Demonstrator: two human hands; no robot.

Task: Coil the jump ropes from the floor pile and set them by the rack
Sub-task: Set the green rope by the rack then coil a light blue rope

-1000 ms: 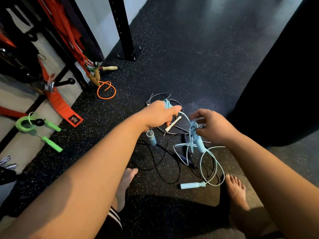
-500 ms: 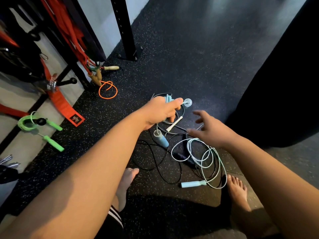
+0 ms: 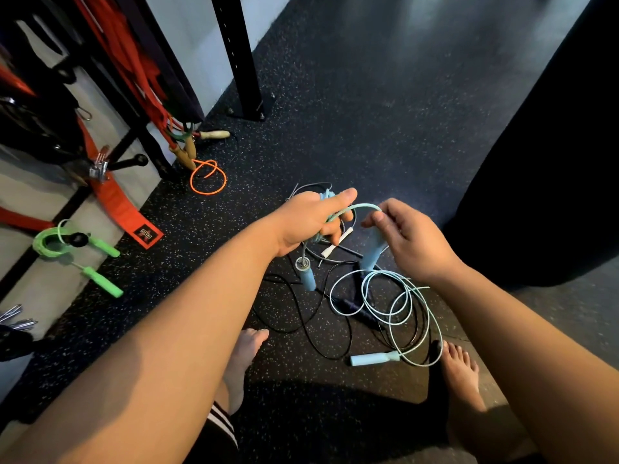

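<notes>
While our left hand [image 3: 310, 224] is closed around a bunch of thin, pale blue jump rope [image 3: 355, 208], a smooth arc of that cord bridges over to our right hand [image 3: 410, 241], whose fingers [image 3: 375, 218] pinch it at the tips. Under the left fist a blue cylindrical handle [image 3: 306, 275] dangles, its long axis nearly upright and its metal-capped end facing up; we see a second blue handle [image 3: 374, 251] beneath the right hand, blurred, tilted down toward the floor. The rest of the glossy cord lies in loose overlapping loops [image 3: 397, 304] on the speckled black rubber floor [image 3: 351, 112], just in front of our bare right foot [image 3: 460, 373]. A light blue handle [image 3: 374, 359] lies flat there, long axis running left to right. Thin black cords [image 3: 301, 316] tangle under and around the blue loops, and a short white handle [image 3: 336, 242] shows below the left fingers. Well to the left, an orange cord ring [image 3: 208, 177] with wooden handles [image 3: 187, 152] sits by the black steel rack post [image 3: 239, 55], and a coiled green rope [image 3: 50, 242] with ribbed green handles rests farther left.
</notes>
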